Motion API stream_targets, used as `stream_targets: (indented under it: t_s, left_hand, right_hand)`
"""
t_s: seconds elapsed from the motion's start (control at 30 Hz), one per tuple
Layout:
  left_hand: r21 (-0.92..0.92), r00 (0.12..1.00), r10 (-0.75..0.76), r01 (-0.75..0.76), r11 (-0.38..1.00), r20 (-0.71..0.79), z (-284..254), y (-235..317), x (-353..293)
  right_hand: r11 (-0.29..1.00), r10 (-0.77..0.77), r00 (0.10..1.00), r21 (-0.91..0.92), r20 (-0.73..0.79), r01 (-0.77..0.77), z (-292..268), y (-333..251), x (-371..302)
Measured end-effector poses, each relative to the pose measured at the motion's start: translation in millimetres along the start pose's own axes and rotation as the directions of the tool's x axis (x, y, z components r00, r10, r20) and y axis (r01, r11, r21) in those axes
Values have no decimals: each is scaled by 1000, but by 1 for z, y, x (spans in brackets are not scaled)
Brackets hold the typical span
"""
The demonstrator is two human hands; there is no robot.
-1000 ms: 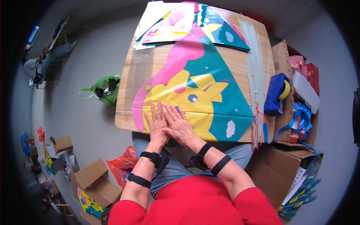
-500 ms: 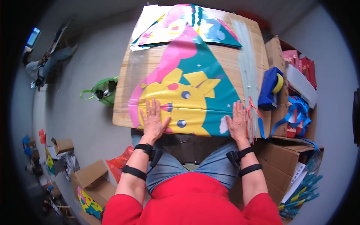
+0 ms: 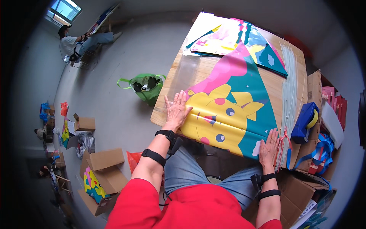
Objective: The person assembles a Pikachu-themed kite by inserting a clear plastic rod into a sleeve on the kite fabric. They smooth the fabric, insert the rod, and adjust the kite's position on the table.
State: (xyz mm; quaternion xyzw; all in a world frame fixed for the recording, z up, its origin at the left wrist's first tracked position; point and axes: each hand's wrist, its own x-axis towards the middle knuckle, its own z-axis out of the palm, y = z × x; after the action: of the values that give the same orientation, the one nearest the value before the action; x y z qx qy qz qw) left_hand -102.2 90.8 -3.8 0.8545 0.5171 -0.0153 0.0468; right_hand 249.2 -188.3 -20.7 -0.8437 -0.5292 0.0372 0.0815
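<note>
A triangular printed sheet, like a kite sail, lies on the wooden table with its point away from me. It is teal and pink with a big yellow cartoon face, and a crease runs across its lower part. My left hand rests flat on its left edge, fingers spread. At the near right corner, my right hand lies flat with fingers stretched out, beside a small white cloud print. Both hands press on the sheet without gripping it. More printed sheets are stacked at the far side.
Long thin pale strips with red ties lie along the right of the wooden table. Beside them stand a blue tape dispenser and an open carton. A green bag and cardboard boxes stand left; another person sits far left.
The view has swung to the left, so the table sits further right. My left hand has slid from the yellow face to the sheet's left edge. My right hand stays by the right corner.
</note>
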Motion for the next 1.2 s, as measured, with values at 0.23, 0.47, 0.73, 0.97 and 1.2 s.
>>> stream_targets:
  t_s: [0.23, 0.47, 0.73, 0.97, 1.2]
  left_hand:
    - [30, 968, 19, -12, 999, -252, 6, -27, -28]
    - [-319, 873, -488, 464, 827, 6, -19, 27, -73]
    - [-706, 935, -208, -59, 706, -286, -49, 75, -79]
    - [-826, 838, -469, 39, 563, -280, -63, 27, -39]
    - [-139, 883, -36, -33, 990, -467, -48, 35, -34]
  right_hand:
    - [1000, -9, 1000, -14, 9, 10, 0, -4, 1]
    - [1000, -17, 999, -26, -47, 16, 6, 3, -1]
    - [1000, -30, 998, -8, -60, 29, 9, -2, -1]
    - [999, 0, 1000, 46, -30, 1, 9, -9, 5]
    - [1000, -3, 995, 30, -104, 6, -2, -49, 18]
